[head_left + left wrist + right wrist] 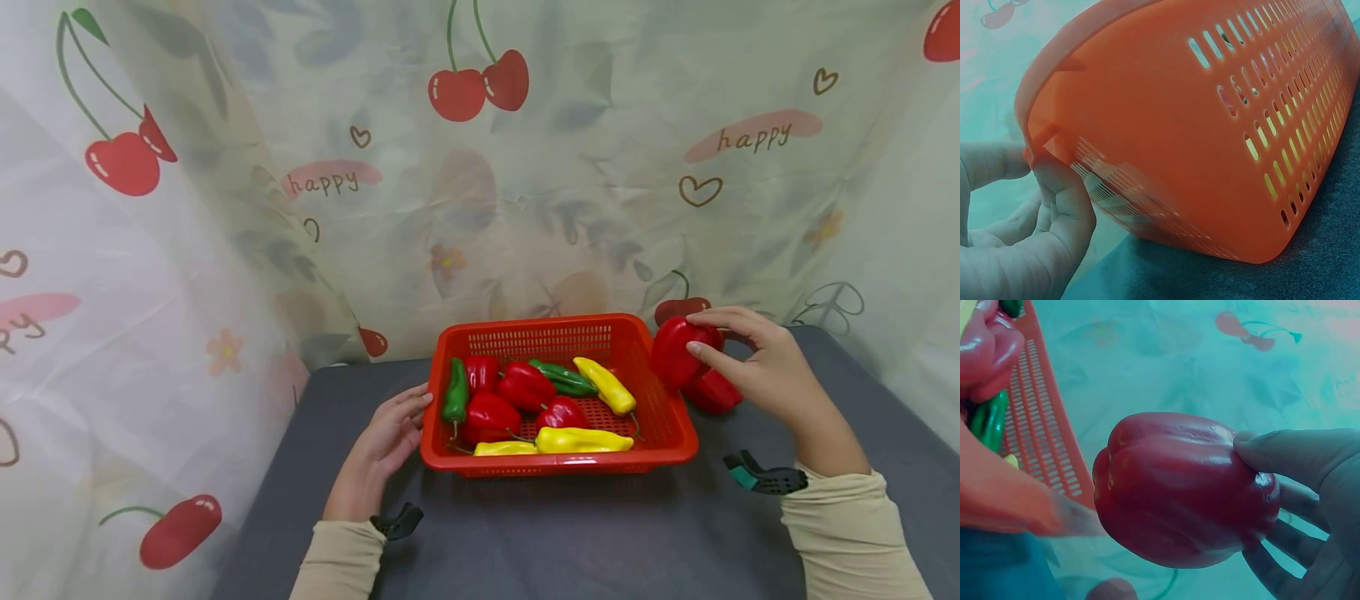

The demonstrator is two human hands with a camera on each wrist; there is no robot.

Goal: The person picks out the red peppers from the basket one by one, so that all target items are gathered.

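My right hand (772,367) grips a red bell pepper (675,354) between thumb and fingers, just over the right rim of a red plastic basket (555,461). In the right wrist view this bell pepper (1179,494) hangs on its side, its lobed end toward the basket. My left hand (386,437) pinches the basket's left rim, thumb and fingers on either side of it in the left wrist view. Inside the basket lie several red bell peppers (525,385), green peppers (454,392) and yellow peppers (585,440).
Another red bell pepper (714,395) lies on the dark grey table (540,533), right of the basket and partly behind the held one. Behind and at both sides hangs a cherry-print curtain (525,208). A black wrist device (765,477) sits at each sleeve.
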